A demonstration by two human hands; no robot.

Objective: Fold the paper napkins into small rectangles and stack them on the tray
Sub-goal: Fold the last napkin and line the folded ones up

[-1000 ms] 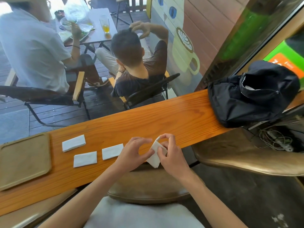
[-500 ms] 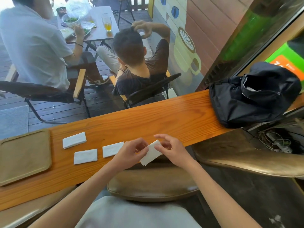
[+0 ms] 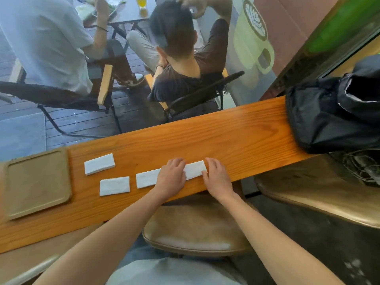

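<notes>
Change: the napkin that was held up in the air off the near edge of the desk (image 3: 236, 130) 1 s ago is now down flat on the wood. It was still mid-fold between both hands 0.5 s ago; now it lies as a narrow strip. Folded napkin 4 (image 3: 195, 169) sits just right of napkin 3 (image 3: 147, 178), the 2 nearly end to end, though the left hand hides the gap so touching or apart can't be told. Meaning for the task: by my read the 4th fold is finished or getting its last crease pressed, and folding looks about done for the napkins in view. Stacking is not yet started.

Tray (image 3: 37, 183): brown, at the left end of the desk, nothing on it. Napkin 1 (image 3: 99, 163) lies just right of the tray toward the far edge, napkin 2 (image 3: 114, 186) right of the tray toward the near edge. All 4 napkins are on the desk, none on the tray.

Black bag (image 3: 333, 114) sits at the right end of the desk, well apart from the napkins.

Hand pose: left hand (image 3: 171, 175) palm down, fingers fairly straight and close together, pressing on the left end of napkin 4 and covering the right end of napkin 3. Right hand (image 3: 216, 174) palm down at the right end of napkin 4, fingers extended, tips resting on its edge. Neither hand curls round anything; both forearms reach in from the near side.
</notes>
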